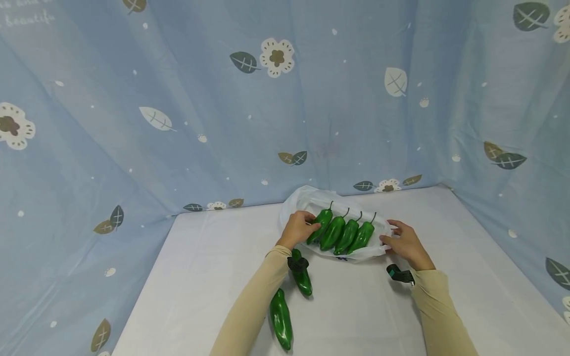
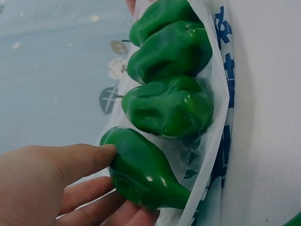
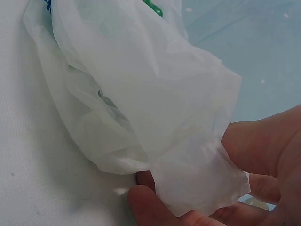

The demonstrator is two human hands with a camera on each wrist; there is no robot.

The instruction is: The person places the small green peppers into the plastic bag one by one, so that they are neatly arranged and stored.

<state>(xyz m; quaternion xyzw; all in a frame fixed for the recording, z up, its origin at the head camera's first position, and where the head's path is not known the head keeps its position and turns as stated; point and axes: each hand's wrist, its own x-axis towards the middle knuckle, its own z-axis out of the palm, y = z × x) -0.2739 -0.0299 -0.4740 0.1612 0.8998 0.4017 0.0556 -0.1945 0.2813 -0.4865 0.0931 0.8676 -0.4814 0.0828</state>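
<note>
Green, glossy, dimpled peppers point(image 1: 333, 233) sit in a crinkled white plastic bag point(image 1: 373, 251) on the desk point(image 1: 356, 306); the left hand point(image 1: 297, 229) grips the leftmost pepper, the right hand point(image 1: 407, 244) pinches the bag's edge.

Left sleeve point(image 1: 251, 304) and right sleeve point(image 1: 441, 309): plain beige, close-fitting, wrist-length. Black left wrist camera point(image 1: 298, 264). Black right wrist camera point(image 1: 402, 275), teal-marked at one end.

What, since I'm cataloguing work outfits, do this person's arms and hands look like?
The left sleeve and right sleeve are long, plain and beige. The left hand and right hand wear no gloves. A black left wrist camera sits near one cuff; the right wrist camera is dark with a teal-green patch.
</note>
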